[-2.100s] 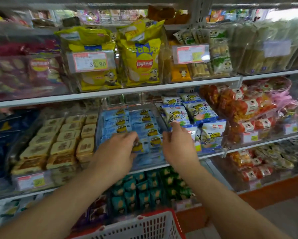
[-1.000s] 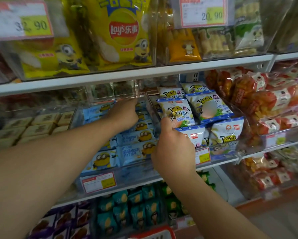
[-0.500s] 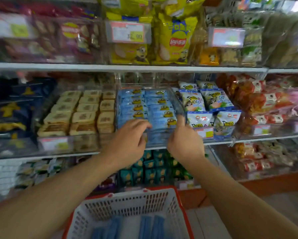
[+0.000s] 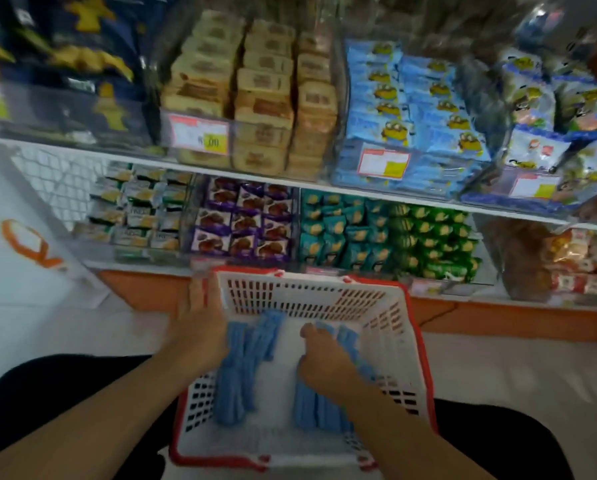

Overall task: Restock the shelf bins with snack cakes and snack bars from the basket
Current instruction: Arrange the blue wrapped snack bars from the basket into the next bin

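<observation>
Heavily blurred: both hands in basket (image 4: 390, 327). Left hand (image 4: 200, 323) flat, fingers straight, over left stack of blue snack bars (image 4: 241, 368); right hand (image 4: 324, 358) curled on right stack, grip unclear. Two stacks, bar count unreadable. Blue shelf bin (image 4: 408, 109) above.

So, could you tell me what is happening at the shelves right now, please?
A person is restocking a snack shelf from a red and white basket on the floor. Both hands are down in it among blue snack packs: the left hand rests on the left bundle, and the right hand curls over the right bundle, though blur hides whether it has a grip. The clear bin of blue Minion-print packs on the shelf above looks like their destination.
</observation>
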{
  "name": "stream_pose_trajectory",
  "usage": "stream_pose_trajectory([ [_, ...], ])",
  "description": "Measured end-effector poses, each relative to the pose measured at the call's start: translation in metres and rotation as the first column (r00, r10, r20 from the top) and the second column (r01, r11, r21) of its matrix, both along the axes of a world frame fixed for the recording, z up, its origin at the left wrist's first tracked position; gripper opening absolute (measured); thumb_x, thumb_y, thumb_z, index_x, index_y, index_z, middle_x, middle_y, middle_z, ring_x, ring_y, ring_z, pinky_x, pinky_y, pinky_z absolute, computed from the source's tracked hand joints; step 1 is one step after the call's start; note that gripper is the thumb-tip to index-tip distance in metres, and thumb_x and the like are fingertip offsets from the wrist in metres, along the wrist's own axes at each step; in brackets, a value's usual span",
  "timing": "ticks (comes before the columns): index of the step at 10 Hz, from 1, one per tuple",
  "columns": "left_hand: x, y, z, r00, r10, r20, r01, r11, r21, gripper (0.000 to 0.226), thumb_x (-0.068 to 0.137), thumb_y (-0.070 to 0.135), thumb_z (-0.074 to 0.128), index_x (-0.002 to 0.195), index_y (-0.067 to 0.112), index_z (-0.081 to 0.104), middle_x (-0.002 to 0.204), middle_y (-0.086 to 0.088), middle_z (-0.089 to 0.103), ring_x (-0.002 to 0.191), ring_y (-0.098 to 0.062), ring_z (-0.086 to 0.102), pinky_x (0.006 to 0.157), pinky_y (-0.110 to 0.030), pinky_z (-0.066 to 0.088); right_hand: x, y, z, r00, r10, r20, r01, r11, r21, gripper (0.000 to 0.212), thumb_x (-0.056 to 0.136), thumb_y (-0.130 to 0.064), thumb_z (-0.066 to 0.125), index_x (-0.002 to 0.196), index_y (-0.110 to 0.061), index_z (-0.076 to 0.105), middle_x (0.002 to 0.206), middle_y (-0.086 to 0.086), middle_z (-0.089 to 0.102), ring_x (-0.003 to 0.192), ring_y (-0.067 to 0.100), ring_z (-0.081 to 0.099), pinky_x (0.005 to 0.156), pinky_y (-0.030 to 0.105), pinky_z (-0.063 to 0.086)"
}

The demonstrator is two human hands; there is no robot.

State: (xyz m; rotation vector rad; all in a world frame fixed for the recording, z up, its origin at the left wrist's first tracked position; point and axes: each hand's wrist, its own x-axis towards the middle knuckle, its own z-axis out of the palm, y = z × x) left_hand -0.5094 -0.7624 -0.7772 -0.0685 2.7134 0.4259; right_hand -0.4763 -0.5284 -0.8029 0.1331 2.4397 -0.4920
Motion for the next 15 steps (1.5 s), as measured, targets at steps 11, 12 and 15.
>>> stream_pose_trajectory([
  [11, 0.0, 0.018, -0.011, 0.933, 0.254, 0.253, -0.259, 0.966, -0.013, 0.134, 0.078, 0.026, 0.082, 0.151, 0.022, -0.031, 0.159, -0.016, 0.002, 0.145, -0.041, 0.019, 0.117, -0.063, 0.03, 0.02, 0.013, 0.035, 0.786, -0.614, 0.071, 0.559, 0.657, -0.505, 0.052, 0.095, -0.01, 0.065, 0.13, -0.048, 0.054, 0.113, 0.015, 0.07, 0.088, 0.039, 0.071, 0.071, 0.056, 0.063],
  [12, 0.007, 0.024, 0.025, 0.994, 0.113, 0.013, -0.11, 0.987, -0.12, 0.13, 0.078, 0.026, 0.083, 0.157, 0.017, -0.02, 0.159, -0.017, -0.007, 0.15, -0.042, 0.011, 0.124, -0.055, 0.021, 0.036, 0.026, 0.072, 0.769, -0.611, 0.186, 0.561, 0.507, -0.654, 0.093, 0.094, 0.0, 0.068, 0.155, -0.056, 0.027, 0.134, 0.018, 0.062, 0.099, 0.038, 0.07, 0.081, 0.058, 0.061],
  [15, 0.032, 0.084, 0.159, 0.968, -0.24, 0.071, 0.112, 0.667, 0.736, 0.028, 0.086, 0.043, 0.082, 0.112, 0.041, 0.069, 0.109, 0.02, 0.075, 0.102, 0.001, 0.07, 0.097, -0.036, 0.058, 0.056, 0.047, 0.158, 0.804, -0.574, 0.156, 0.283, 0.139, -0.949, 0.067, 0.084, 0.012, 0.076, 0.133, -0.033, 0.065, 0.118, 0.017, 0.069, 0.112, 0.036, 0.069, 0.093, 0.047, 0.058],
])
